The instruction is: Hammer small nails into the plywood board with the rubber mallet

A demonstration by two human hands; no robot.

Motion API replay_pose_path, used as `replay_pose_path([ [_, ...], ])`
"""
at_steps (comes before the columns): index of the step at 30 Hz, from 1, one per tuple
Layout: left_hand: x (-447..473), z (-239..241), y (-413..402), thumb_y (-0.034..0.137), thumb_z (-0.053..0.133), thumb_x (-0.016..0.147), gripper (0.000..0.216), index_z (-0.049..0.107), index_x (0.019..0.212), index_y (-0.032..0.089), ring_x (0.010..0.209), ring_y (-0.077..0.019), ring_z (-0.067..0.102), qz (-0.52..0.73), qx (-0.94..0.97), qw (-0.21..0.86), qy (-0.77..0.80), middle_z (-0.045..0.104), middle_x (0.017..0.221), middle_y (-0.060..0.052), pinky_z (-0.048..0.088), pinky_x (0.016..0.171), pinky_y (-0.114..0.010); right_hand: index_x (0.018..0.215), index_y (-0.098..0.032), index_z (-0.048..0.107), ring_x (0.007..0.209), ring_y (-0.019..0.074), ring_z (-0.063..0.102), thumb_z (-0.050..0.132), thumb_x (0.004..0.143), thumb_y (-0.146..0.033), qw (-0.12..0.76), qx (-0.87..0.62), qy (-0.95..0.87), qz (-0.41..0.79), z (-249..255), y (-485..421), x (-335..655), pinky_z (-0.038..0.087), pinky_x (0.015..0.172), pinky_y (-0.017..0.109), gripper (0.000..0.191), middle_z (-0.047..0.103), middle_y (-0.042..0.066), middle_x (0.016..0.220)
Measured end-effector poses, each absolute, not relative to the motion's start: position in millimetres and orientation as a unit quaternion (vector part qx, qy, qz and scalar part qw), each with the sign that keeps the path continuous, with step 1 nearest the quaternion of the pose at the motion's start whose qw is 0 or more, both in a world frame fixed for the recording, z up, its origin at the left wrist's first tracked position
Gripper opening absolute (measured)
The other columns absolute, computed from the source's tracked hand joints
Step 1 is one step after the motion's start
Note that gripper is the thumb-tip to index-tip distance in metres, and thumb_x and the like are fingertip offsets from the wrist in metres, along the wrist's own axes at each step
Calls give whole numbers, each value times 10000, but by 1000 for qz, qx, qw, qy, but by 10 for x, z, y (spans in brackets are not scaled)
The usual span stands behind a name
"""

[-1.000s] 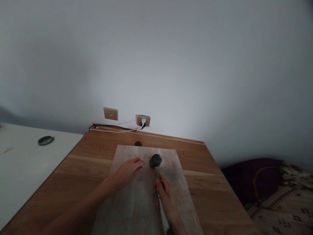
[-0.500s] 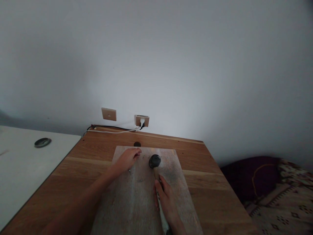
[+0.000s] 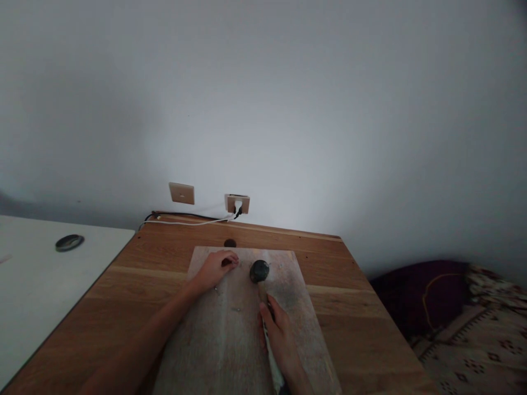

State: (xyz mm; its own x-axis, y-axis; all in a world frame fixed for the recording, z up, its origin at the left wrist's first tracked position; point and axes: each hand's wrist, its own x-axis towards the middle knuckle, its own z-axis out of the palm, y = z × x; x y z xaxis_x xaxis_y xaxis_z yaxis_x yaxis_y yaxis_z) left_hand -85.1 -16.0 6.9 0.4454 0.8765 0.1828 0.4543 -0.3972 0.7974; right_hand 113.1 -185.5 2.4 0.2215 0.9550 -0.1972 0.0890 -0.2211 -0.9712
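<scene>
My right hand (image 3: 280, 332) is wrapped around the handle of a mallet (image 3: 259, 271) with a round black head and a pale wooden shaft. The mallet's head is over the upper part of a worn board (image 3: 214, 351). To the left of the head, my left hand (image 3: 214, 269) is low over the board, thumb and fingertips drawn together in a pinch. Whatever is between those fingertips is too small to make out. A thin metal bit, perhaps a nail (image 3: 236, 309), lies on the board below the mallet's head.
The board lies on a wooden table (image 3: 349, 312) against a wall. White and black cables (image 3: 193, 223) run along its back edge to a wall socket (image 3: 237, 204). On the left, a white table (image 3: 37, 285) bears a dark round dish (image 3: 69, 242). Patterned bedding (image 3: 481, 351) is at right.
The fingers of my left hand have shifted slightly and now meet in a clearer pinch. My right hand and the mallet have barely moved. The whole view has shifted a little.
</scene>
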Motion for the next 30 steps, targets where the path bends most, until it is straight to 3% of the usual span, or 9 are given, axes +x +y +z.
replay_pose_path([
  [5,-867,11,-171,152,719,795,239,718,1032,183,949,-213,685,315,783,283,456,722,1100,-83,536,896,-341,1107,-199,688,396,147,461,590,864,-743,458,-635,-423,456,19,-1840,1130,407,338,280,604,542,-30,589],
  [11,-857,52,-178,140,673,801,240,712,1032,189,861,-212,685,308,773,302,465,726,910,-49,535,858,-332,1012,-206,702,487,164,536,602,864,-735,460,-624,-443,451,54,-1834,1123,426,379,255,559,580,-6,637],
  [16,-859,70,-202,119,598,818,264,699,1054,180,835,-202,701,313,768,321,458,743,895,-49,539,823,-315,895,-213,648,371,110,417,558,908,-700,450,-586,-465,488,211,-1704,983,347,330,241,496,507,-50,590],
  [20,-865,83,-218,106,612,809,285,689,1079,156,827,-209,712,318,755,344,459,762,917,-68,539,786,-308,818,-213,583,373,87,433,550,925,-639,465,-561,-493,475,367,-1513,821,336,337,214,441,513,-55,620],
  [30,-881,10,-137,93,650,737,524,612,1258,141,874,-218,693,342,741,350,460,740,1034,-89,540,798,-331,950,-203,591,348,88,451,521,963,-588,445,-556,-502,490,246,-1370,695,355,313,214,391,516,-68,630],
])
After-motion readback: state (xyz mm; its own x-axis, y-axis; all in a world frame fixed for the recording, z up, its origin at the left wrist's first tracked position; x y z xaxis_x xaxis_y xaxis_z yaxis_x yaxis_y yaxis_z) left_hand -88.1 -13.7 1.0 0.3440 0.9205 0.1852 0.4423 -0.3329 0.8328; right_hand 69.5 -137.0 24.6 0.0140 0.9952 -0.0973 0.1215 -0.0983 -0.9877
